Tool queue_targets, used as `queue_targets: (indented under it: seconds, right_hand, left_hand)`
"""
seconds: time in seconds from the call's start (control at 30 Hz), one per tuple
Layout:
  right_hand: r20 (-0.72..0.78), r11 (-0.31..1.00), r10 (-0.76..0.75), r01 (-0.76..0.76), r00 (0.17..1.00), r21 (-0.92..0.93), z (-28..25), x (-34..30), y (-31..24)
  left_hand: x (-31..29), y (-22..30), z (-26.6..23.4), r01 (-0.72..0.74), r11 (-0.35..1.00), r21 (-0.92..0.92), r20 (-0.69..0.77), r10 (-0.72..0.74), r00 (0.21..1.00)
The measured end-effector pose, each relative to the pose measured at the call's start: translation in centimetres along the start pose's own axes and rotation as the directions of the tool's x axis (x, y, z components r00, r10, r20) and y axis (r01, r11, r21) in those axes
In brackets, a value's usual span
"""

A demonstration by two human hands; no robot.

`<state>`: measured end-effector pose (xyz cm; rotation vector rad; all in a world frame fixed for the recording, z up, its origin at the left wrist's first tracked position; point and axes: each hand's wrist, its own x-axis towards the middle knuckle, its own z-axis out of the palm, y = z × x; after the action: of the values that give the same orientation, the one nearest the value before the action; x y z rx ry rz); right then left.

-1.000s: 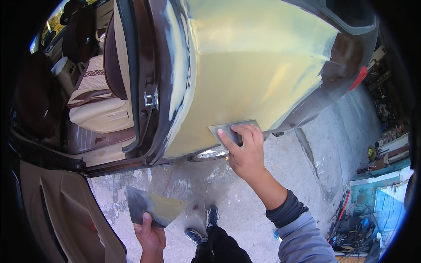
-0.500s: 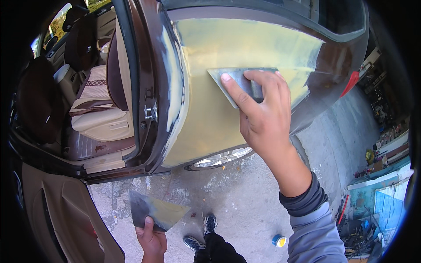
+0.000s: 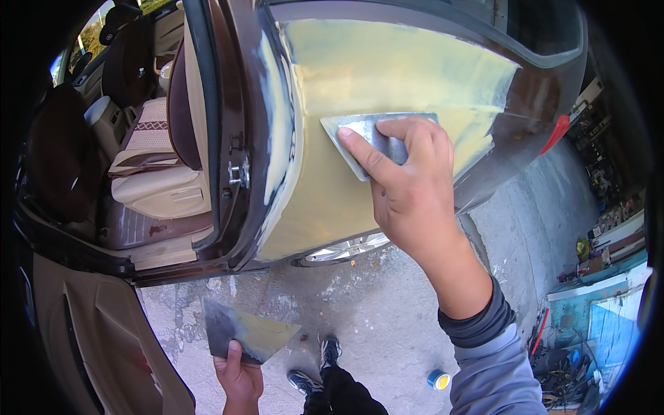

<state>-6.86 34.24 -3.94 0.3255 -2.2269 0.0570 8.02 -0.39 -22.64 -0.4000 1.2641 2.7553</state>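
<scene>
My right hand (image 3: 415,176) grips a flat grey putty spreader (image 3: 363,135), its thumb and fingers spread across the blade. The blade lies against the car's rear side panel (image 3: 325,83), which is coated with pale yellow filler. Lower left, my left hand (image 3: 238,377) pinches a second spreader (image 3: 242,335) between thumb and fingers, away from the car. Yellowish filler covers the right part of that blade; its left part is dark grey. Below the coated panel shows part of a wheel (image 3: 346,249).
On the left the car's doorway stands open, with beige and brown seats (image 3: 159,187) inside and a door panel (image 3: 104,339) swung outward. A small blue can (image 3: 438,379) with yellow in it stands on the concrete floor (image 3: 373,311). Cables and a blue cabinet (image 3: 602,325) are at right.
My right hand and its spreader have shifted slightly left and down relative to the panel. The view has moved a little. My left hand holds its spreader in nearly the same place.
</scene>
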Motion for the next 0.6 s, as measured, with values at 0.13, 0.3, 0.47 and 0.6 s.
queue_targets:
  seconds: [0.13,0.3,0.47,0.6]
  right_hand:
    - [0.0,1.0,0.003,-0.003,1.0,-0.001,1.3,-1.9,-0.4]
    - [-0.015,1.0,0.007,-0.007,1.0,-0.003,3.0,-4.6,-0.9]
    - [0.01,1.0,0.03,-0.03,1.0,0.003,4.4,-7.1,-1.5]
    - [0.021,0.999,0.02,-0.021,1.0,0.027,5.8,-9.2,-1.9]
  left_hand:
    - [0.2,0.0,-0.3,-0.003,1.0,0.015,-0.007,0.003,1.0]
    - [0.3,-0.2,-0.9,-0.003,1.0,0.03,-0.027,0.003,1.0]
    - [0.4,-0.2,-1.2,0.0,0.999,0.033,-0.025,0.0,1.0]
    - [0.5,-0.2,-1.3,-0.001,0.999,0.039,-0.03,0.002,1.0]
